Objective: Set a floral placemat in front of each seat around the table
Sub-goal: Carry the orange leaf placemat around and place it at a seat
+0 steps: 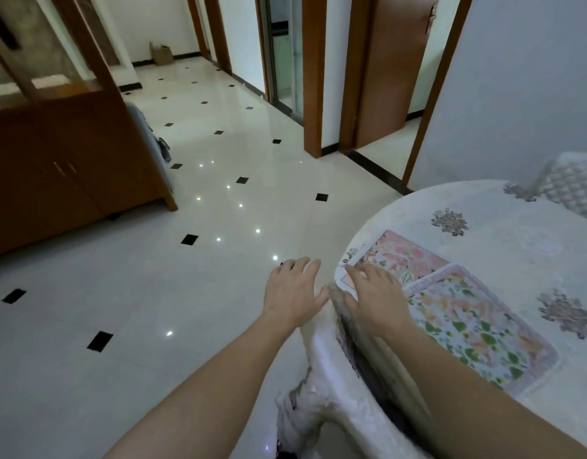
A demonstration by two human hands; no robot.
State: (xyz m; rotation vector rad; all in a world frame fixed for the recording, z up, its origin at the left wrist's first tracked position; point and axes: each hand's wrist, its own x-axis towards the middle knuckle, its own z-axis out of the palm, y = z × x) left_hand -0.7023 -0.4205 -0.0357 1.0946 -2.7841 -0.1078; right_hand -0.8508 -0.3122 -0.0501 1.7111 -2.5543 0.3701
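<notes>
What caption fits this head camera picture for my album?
Right hand flat on the farther floral placemat, overlapped by the nearer placemat, at the edge of the table; left hand open alongside.

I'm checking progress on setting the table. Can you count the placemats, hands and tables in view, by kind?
Placemats: 2 (far placemat, near placemat)
Hands: 2 (left hand, right hand)
Tables: 1 (table)
Total: 5

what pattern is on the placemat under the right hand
The placemat: pink-peach flowers on white; head view.
</notes>
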